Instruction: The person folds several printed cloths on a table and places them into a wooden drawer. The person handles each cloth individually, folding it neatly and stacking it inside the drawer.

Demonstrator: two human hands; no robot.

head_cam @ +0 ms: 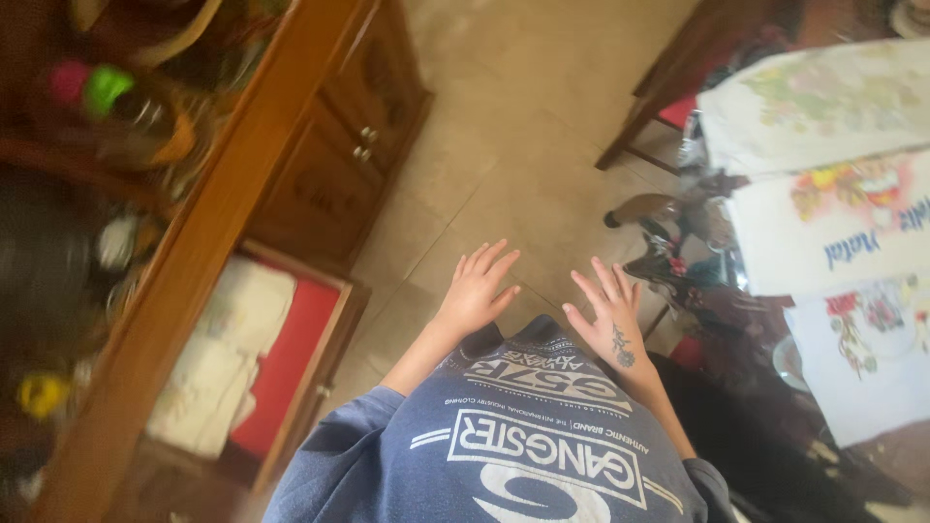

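My left hand (477,291) and my right hand (605,315) hang in front of my blue printed shirt (504,446), above the tiled floor (504,165). Both hands are empty, fingers spread and pointing away from me. Neither touches anything. The right hand has a small dark mark on its back. A wooden cabinet (320,145) stands to the left, with an open drawer (281,358) lined in red that holds folded white cloths (228,349).
Cluttered small objects, blurred, fill the cabinet top (87,126) on the left. At right a table (775,320) carries several flat printed cloths (833,228). A wooden chair (668,87) with a red seat stands beyond it.
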